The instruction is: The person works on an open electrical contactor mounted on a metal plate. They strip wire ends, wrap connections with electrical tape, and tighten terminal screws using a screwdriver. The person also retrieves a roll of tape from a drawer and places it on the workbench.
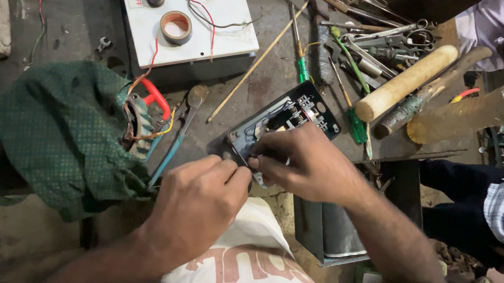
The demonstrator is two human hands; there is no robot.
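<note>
A black rectangular switch unit (293, 111) with metal contacts inside lies tilted on the dark workbench (76, 20). My right hand (303, 163) grips its near edge, fingers curled over the casing. My left hand (197, 202) is closed beside it, thumb and fingers pinched at the unit's near corner; whatever small thing it pinches is hidden. Left of my hands sits a motor winding with copper wire (140, 124), wrapped in green cloth (66, 133).
A white control box (214, 30) with a green and a red button and a tape roll (176, 27) stands at the back. Screwdrivers, pliers (177, 133), a wooden handle (405, 83) and a plastic bottle (477, 111) crowd the right. Other people sit at the right edge.
</note>
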